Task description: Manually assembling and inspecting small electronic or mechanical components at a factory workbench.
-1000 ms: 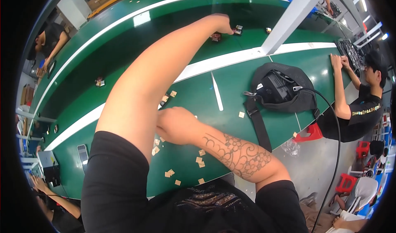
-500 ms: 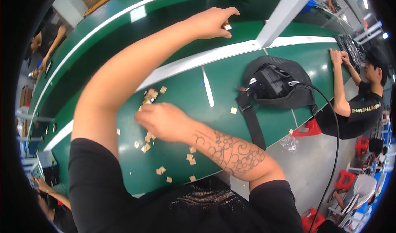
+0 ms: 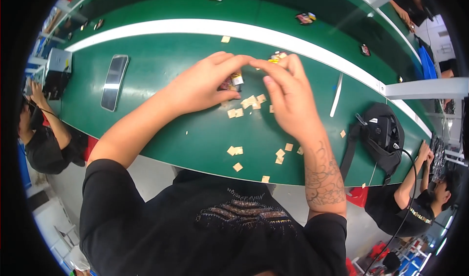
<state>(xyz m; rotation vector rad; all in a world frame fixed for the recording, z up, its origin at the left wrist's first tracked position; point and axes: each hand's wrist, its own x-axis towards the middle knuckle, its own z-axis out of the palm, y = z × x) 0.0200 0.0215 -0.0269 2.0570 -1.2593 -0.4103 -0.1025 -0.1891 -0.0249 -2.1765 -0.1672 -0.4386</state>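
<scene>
My left hand curls over the green table around a small electronic part, silvery-white with dark and reddish pieces beside it. Thumb and fingers sit on either side of this part; its lower portion is hidden. Facing it, my right hand has its index finger reaching to the left hand's index fingertip, its thumb apart and nothing visible in its grasp. Behind the right fingers, a small heap with yellow and tan bits is partly covered. Several tan square chips lie just below the hands.
More tan chips are scattered toward the near edge. A phone lies at left, a white strip and black bag with a cable at right. Beyond a white rail, small part bundles rest on a green surface. People sit both sides.
My left hand has come back from over the far green surface to the table beside my right hand. The view has shifted, bringing the phone into sight.
</scene>
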